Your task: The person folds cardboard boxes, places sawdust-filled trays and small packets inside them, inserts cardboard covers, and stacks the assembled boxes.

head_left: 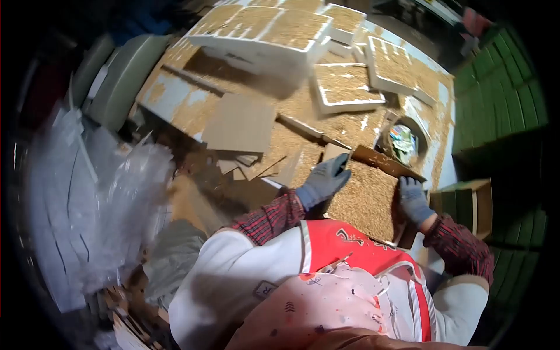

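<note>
A cardboard box (pixel 389 165) stands close in front of me, filled nearly to its rim with loose tan flakes or grains (pixel 370 195). My left hand (pixel 324 182), in a grey-blue glove, is closed at the box's upper left edge beside a raised flap. At the opposite side my right hand (pixel 413 201), gloved the same way, has its fingers bent over the right wall. Part of each hand's grip is hidden by the glove and the box edge. Just behind the box sits a round container (pixel 421 140) with crumpled, coloured packets inside.
White foam trays (pixel 349 107) full of the same flakes cover the far table. Left of the box lie a flat cardboard sheet (pixel 239 123) and cardboard scraps. Clear plastic bags (pixel 116 204) hang at left. Green stacked boxes (pixel 496 93) line the right, near an open box (pixel 481 204).
</note>
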